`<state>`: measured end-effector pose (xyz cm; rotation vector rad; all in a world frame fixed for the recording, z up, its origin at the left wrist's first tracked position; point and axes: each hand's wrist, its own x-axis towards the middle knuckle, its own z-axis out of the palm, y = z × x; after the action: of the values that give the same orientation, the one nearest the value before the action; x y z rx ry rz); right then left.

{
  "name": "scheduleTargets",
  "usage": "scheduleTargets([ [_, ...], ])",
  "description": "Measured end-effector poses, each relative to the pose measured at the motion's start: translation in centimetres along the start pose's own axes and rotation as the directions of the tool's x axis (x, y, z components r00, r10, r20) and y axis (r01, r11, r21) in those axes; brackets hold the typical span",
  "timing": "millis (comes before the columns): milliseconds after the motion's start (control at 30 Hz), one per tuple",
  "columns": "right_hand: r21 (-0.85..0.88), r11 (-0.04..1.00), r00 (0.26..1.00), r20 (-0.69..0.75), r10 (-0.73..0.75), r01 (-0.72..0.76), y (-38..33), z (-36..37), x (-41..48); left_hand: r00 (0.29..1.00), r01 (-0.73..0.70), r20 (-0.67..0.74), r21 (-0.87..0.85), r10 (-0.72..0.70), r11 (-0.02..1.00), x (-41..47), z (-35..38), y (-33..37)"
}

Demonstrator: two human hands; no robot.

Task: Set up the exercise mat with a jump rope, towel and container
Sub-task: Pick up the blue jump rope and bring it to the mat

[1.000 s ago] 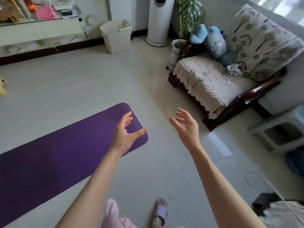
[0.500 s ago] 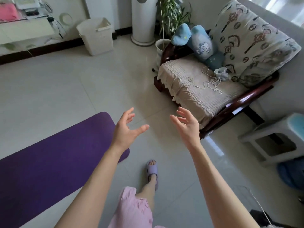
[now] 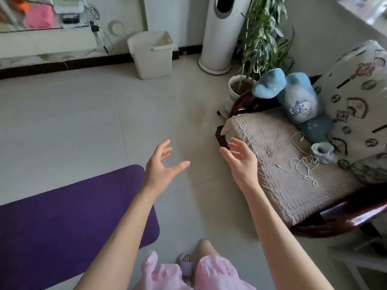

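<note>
Now, the mat [image 3: 62, 216]: purple and smooth, lying flat on the pale tiled floor [image 3: 83, 122], with a rounded corner. It fills the lower left of the view, and its end passes under the left forearm.
Left hand [image 3: 159, 170]: empty, fingers spread and lightly bent, thumb out to the right. It hovers above the floor just past the mat's end.
Right hand [image 3: 240, 162]: empty too, palm turned to the left, fingers loose. It is in front of the armchair's edge.
Armchair [image 3: 293, 195]: dark wood with a beige quilted seat cover. A thin white cord [image 3: 303, 164] lies tangled on the seat.
Change: half a second ago the mat's end stopped near the left wrist; now it reaches further right, under the forearm. The armchair sits lower and more to the right in the view. Both hands kept the same released pose.
</note>
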<state>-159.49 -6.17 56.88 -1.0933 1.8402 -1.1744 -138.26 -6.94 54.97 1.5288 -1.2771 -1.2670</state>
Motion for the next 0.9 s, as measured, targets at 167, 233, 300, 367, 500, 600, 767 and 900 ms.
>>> scheduleTargets([
  [167,-0.03,0.999,0.995,0.101,-0.025,0.028,-1.7,3.8,11.8,0.996,0.003,-0.093,0.009,-0.003,1.0,10.7,0.9,2.0],
  [233,-0.047,0.998,0.989,0.144,-0.039,0.047,-2.5,5.6,16.9,0.993,0.003,-0.119,0.003,-0.003,1.0,15.3,1.2,2.9],
  [300,-0.036,0.997,0.983,0.174,-0.058,0.065,-3.5,7.2,21.4,0.99,0.002,-0.143,0.0,-0.003,1.0,19.6,1.4,3.8],
  [367,-0.044,0.997,0.973,0.226,-0.055,0.066,-4.9,9.5,28.0,0.979,0.038,-0.2,-0.021,-0.041,0.999,25.5,1.7,5.0],
  [500,-0.02,0.996,0.96,0.27,-0.073,0.082,-8.8,13.4,37.8,0.966,0.058,-0.252,-0.033,-0.065,0.998,34.6,1.1,7.8],
  [600,-0.029,0.996,0.947,0.315,-0.069,0.082,-11.0,16.3,43.7,0.949,0.076,-0.305,-0.032,-0.082,0.997,40.4,0.3,9.4],
  [767,-0.008,0.997,0.932,0.355,-0.075,0.083,-13.8,21.8,52.6,0.937,0.063,-0.342,-0.037,-0.071,0.997,50.9,-1.7,11.1],
  [900,0.011,0.996,0.927,0.366,-0.082,0.084,-16.0,27.0,60.0,0.932,0.055,-0.357,-0.044,-0.067,0.998,59.7,-3.9,11.8],
])
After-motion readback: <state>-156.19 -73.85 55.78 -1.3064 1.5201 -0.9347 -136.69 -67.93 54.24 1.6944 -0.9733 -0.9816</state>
